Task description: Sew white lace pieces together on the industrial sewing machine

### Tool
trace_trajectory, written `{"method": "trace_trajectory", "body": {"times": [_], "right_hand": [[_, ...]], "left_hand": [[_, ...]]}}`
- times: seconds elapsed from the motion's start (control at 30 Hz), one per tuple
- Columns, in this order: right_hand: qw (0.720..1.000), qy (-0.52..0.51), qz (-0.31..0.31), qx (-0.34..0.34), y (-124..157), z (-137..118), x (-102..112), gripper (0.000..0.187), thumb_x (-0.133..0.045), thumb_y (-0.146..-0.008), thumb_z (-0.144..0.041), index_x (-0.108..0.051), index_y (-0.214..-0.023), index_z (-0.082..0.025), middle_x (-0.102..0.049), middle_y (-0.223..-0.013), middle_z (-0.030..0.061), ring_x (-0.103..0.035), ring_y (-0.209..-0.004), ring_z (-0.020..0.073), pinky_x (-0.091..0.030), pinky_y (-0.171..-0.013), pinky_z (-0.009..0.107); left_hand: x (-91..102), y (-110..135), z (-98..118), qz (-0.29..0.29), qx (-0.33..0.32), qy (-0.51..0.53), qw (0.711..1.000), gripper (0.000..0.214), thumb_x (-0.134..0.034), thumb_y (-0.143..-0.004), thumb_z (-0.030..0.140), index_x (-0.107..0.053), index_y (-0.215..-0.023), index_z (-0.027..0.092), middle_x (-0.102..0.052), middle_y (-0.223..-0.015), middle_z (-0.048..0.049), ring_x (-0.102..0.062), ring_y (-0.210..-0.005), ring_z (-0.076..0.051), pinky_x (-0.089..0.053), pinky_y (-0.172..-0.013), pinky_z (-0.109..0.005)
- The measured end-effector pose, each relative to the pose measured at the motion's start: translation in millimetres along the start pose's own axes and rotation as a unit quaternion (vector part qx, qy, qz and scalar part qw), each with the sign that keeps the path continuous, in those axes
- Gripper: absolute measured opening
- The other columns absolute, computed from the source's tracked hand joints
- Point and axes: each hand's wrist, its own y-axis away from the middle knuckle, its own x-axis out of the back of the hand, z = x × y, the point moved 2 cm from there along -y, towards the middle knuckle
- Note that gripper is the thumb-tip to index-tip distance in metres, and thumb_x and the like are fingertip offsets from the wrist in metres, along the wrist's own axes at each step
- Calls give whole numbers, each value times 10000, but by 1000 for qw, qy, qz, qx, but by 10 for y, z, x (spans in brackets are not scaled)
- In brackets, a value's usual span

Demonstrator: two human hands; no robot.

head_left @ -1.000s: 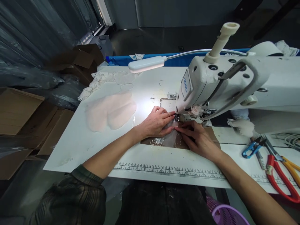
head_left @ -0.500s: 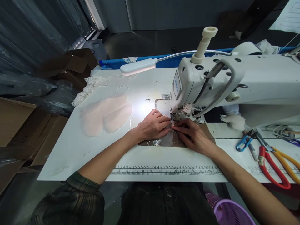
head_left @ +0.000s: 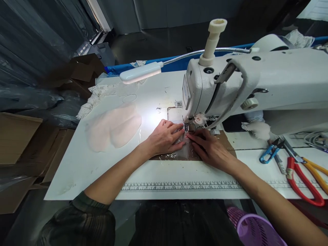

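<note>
A white sewing machine (head_left: 194,85) stands over the right half of the table, its presser foot (head_left: 190,127) down near my fingertips. Thin, see-through pale fabric (head_left: 182,150) lies under the foot, over a brown patch on the table. My left hand (head_left: 166,137) rests flat on this fabric, left of the foot, with fingers stretched out. Just right of and below the foot, my right hand (head_left: 208,146) pinches the fabric's edge between thumb and forefinger. Exactly how much cloth lies between those fingers is hidden.
Pale pink cut pieces (head_left: 115,128) and white lace (head_left: 96,97) lie on the left. A lamp (head_left: 140,72) hangs above. Blue thread snips (head_left: 270,151) and red-handled scissors (head_left: 304,181) lie at right. A printed ruler (head_left: 179,187) runs along the front edge, with a purple basket (head_left: 256,225) below.
The whole view has shifted slightly, with the machine appearing a little further left and higher. Both hands stay beside the presser foot on the fabric, with only slight finger movement.
</note>
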Motion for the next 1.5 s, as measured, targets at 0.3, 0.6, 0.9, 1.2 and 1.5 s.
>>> {"method": "trace_trajectory", "body": {"times": [0.3,0.6,0.9,1.2,1.5], "right_hand": [[1000,0,4,-2,7,26,-13,374,-412,-958,-312,-557,-1290,-219,-529,-1184,157,-571,-1045,278,-504,-910,495],[992,-103,-25,-68,3,121,325,344,-473,-921,-291,-630,-1224,-241,-681,-932,59,-641,-772,189,-537,-710,328],[984,-116,-114,-74,-100,238,454,303,-474,-906,-358,-695,-1063,-222,-692,-773,20,-624,-648,180,-509,-576,293],[988,-94,-86,-87,-200,254,408,286,-485,-907,-373,-698,-1031,-229,-709,-808,26,-644,-711,205,-515,-594,298],[999,29,-21,-29,-90,135,182,363,-463,-909,-305,-638,-1222,-249,-673,-991,73,-627,-728,180,-451,-581,275]], "left_hand": [[0,-55,16,0,51,-34,998,422,-394,-951,458,-614,-1129,145,-623,-1025,-126,-536,-871,-240,-374,-733,-381],[248,1,-231,60,65,6,996,394,-534,-895,484,-581,-1134,174,-578,-1152,-149,-555,-1007,-260,-469,-809,-420],[95,154,0,-15,-9,200,980,164,-565,-904,279,-698,-912,184,-673,-1007,-77,-634,-892,-174,-531,-802,-357],[85,149,-70,52,20,284,957,160,-554,-917,255,-699,-910,187,-697,-966,-67,-647,-925,-163,-529,-851,-371],[64,133,56,98,-14,216,971,142,-532,-908,216,-668,-920,175,-716,-985,-73,-656,-894,-163,-544,-818,-363]]}}
